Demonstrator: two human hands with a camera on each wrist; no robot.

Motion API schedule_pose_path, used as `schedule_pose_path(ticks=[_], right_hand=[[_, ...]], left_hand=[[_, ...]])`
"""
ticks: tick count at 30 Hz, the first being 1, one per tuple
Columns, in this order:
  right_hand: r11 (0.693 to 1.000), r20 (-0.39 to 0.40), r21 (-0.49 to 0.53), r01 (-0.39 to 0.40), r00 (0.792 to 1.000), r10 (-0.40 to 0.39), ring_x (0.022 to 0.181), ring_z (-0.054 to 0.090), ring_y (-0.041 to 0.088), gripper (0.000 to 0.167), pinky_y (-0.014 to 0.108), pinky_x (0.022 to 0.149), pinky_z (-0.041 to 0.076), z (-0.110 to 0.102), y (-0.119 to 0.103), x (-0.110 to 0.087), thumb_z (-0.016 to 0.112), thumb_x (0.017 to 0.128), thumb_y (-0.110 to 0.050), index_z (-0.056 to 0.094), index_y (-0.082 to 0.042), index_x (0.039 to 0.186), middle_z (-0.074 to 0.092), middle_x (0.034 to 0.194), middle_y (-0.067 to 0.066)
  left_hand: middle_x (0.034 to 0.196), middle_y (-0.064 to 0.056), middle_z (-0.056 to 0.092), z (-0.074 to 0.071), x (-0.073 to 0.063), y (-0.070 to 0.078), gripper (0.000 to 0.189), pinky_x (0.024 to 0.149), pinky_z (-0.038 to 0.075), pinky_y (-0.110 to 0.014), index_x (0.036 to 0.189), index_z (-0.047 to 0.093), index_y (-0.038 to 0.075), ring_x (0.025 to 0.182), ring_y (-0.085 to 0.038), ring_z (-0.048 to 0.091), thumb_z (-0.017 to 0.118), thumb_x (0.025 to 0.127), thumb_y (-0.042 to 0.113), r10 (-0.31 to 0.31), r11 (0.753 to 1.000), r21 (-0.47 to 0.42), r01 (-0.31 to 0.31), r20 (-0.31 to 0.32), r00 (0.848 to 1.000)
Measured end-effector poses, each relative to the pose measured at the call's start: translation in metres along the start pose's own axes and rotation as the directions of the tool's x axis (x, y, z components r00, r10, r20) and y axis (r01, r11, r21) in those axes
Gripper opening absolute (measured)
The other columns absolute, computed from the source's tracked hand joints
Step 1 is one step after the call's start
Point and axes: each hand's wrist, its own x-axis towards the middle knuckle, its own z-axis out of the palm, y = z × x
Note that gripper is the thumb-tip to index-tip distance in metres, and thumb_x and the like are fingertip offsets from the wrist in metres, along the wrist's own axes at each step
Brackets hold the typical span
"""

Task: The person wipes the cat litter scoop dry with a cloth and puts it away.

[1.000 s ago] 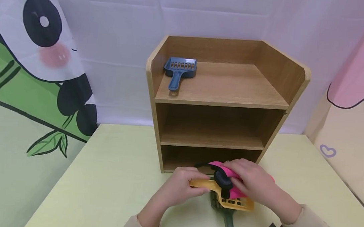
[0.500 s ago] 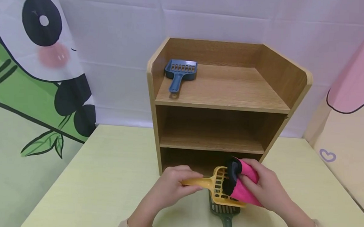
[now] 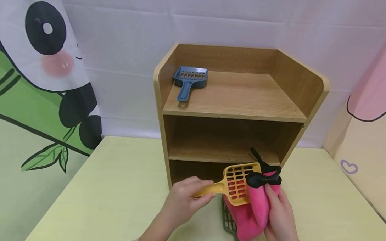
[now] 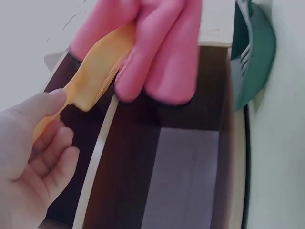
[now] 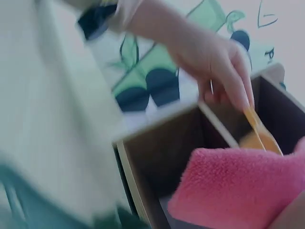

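My left hand (image 3: 184, 200) pinches the handle of a yellow slotted litter scoop (image 3: 217, 188), its head held up over the table. In my right hand (image 3: 282, 217) is a fuzzy pink cloth (image 3: 257, 211) with black trim and a black strap. The cloth lies behind the scoop's slots and overlaps its right edge. A dark green slotted scoop (image 3: 228, 221) rests on the table beneath, partly covered by the cloth. In the left wrist view, folds of the pink cloth (image 4: 169, 52) hang around the yellow scoop (image 4: 105, 57). Only a sliver of my right hand shows in the right wrist view.
A wooden shelf unit (image 3: 234, 116) with three levels stands behind my hands. On its top level, at the left, sits a blue slotted scoop (image 3: 191, 78). The pale yellow table (image 3: 120, 189) extends to both sides. A printed cloth backdrop (image 3: 128, 61) hangs behind.
The yellow scoop's head has turned up and faces me more. My right hand has turned, and the pink cloth has moved from over the scoop to behind it and hangs lower.
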Motion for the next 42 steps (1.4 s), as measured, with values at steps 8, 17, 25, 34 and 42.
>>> schedule_pose_path(ticks=[8, 17, 25, 34, 42], right_hand=[[0.959, 0.068, 0.281, 0.044, 0.996, -0.065, 0.143, 0.015, 0.013, 0.053, 0.036, 0.114, 0.027, 0.03, 0.01, -0.011, 0.028, 0.101, -0.049, -0.006, -0.044, 0.141, 0.01, 0.154, -0.008], [0.96, -0.009, 0.28, -0.004, 1.0, 0.007, 0.135, 0.032, 0.014, 0.068, 0.028, 0.101, 0.044, 0.037, 0.012, -0.008, 0.052, 0.098, -0.025, -0.002, -0.041, 0.135, 0.022, 0.148, -0.006], [0.982, -0.098, 0.186, 0.044, 0.995, -0.026, 0.13, 0.037, 0.011, 0.067, 0.024, 0.098, 0.045, 0.025, 0.008, 0.002, 0.049, 0.099, -0.021, 0.0, -0.034, 0.143, 0.029, 0.143, -0.007], [0.982, -0.247, 0.105, 0.158, 0.96, -0.129, 0.124, 0.042, 0.008, 0.064, 0.018, 0.089, 0.049, 0.013, 0.005, 0.014, 0.05, 0.098, -0.021, 0.01, -0.031, 0.146, 0.036, 0.137, -0.012], [0.951, -0.135, 0.306, 0.041, 0.991, 0.001, 0.129, 0.039, 0.01, 0.06, 0.023, 0.096, 0.047, 0.024, 0.003, 0.012, 0.051, 0.097, -0.035, 0.013, -0.033, 0.143, 0.037, 0.138, -0.011]], left_hand=[[0.072, 0.0, 0.065, 0.027, -0.007, 0.009, 0.021, 0.058, 0.043, -0.003, 0.095, 0.072, 0.004, 0.058, -0.004, 0.053, 0.075, 0.08, 0.018, 0.118, 0.986, 0.135, -0.099, -0.137, 0.984], [0.072, 0.0, 0.064, 0.04, -0.012, 0.015, 0.02, 0.061, 0.047, -0.005, 0.095, 0.072, 0.004, 0.059, -0.004, 0.056, 0.07, 0.085, 0.021, 0.181, 0.97, 0.189, -0.152, -0.147, 0.972], [0.071, 0.001, 0.065, 0.041, -0.012, 0.017, 0.02, 0.06, 0.045, -0.004, 0.097, 0.072, 0.004, 0.058, -0.004, 0.055, 0.071, 0.085, 0.02, 0.198, 0.963, 0.212, -0.168, -0.13, 0.972], [0.071, 0.0, 0.066, 0.04, -0.012, 0.017, 0.019, 0.058, 0.044, -0.003, 0.096, 0.072, 0.004, 0.056, -0.002, 0.055, 0.07, 0.085, 0.02, 0.159, 0.974, 0.187, -0.13, -0.15, 0.976], [0.074, -0.001, 0.067, 0.045, -0.012, 0.015, 0.022, 0.058, 0.045, -0.004, 0.098, 0.071, 0.003, 0.059, -0.003, 0.055, 0.074, 0.081, 0.017, 0.105, 0.987, 0.139, -0.081, -0.174, 0.979]])
